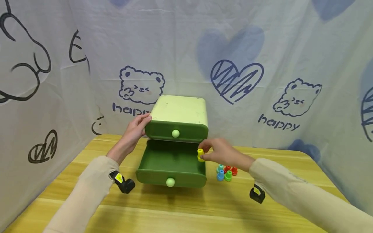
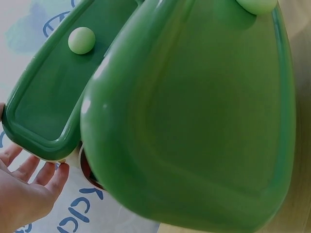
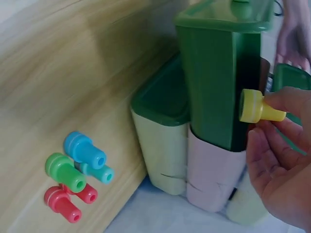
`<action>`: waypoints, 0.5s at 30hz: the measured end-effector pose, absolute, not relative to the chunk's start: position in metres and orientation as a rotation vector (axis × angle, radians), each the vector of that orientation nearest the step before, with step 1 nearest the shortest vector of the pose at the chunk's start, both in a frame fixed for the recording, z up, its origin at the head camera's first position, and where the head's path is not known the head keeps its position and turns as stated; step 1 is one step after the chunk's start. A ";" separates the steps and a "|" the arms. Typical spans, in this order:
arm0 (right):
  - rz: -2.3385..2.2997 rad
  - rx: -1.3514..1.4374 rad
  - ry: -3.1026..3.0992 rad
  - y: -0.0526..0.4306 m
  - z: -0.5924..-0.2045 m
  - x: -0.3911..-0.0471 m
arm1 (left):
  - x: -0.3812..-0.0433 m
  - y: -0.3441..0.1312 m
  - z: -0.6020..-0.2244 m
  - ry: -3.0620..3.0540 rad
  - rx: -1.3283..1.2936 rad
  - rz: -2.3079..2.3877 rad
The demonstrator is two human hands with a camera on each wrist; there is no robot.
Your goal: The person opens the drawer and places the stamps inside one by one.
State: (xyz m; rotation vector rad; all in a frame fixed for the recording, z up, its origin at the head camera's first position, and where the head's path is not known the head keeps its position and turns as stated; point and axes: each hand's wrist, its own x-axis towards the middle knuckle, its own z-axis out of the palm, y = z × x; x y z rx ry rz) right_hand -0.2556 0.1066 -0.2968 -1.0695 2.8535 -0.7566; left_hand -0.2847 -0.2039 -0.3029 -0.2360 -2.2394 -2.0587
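Observation:
A small drawer cabinet point(image 1: 180, 108) with a cream top and green drawer fronts stands on the table, its middle drawer point(image 1: 172, 158) pulled out. My left hand point(image 1: 135, 131) rests against the upper left side of the cabinet, its fingers spread along the side by the closed top drawer point(image 2: 48, 97). Between thumb and fingers, my right hand point(image 1: 218, 150) pinches a yellow peg-shaped piece point(image 3: 257, 108), wide at one end and narrow at the other. It is held at the right edge of the open drawer, whose visible floor is bare.
To the right of the cabinet, several similar pieces stand grouped on the wooden table point(image 1: 262, 194): a blue one point(image 3: 85, 149), a green one point(image 3: 65, 172), a teal one point(image 3: 97, 172) and red ones point(image 3: 63, 204). A printed cloth point(image 1: 186, 48) hangs behind.

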 end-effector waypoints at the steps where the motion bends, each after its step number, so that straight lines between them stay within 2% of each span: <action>1: -0.737 -1.088 2.850 0.105 -0.298 -0.256 | -0.285 -0.203 -0.303 -2.242 -0.236 -2.059; 8: -0.722 -1.172 2.777 0.089 -0.307 -0.261 | -0.285 -0.203 -0.303 -2.228 -0.222 -2.059; 15: -0.776 -1.135 2.758 0.071 -0.312 -0.266 | -0.283 -0.202 -0.303 -2.228 -0.232 -2.070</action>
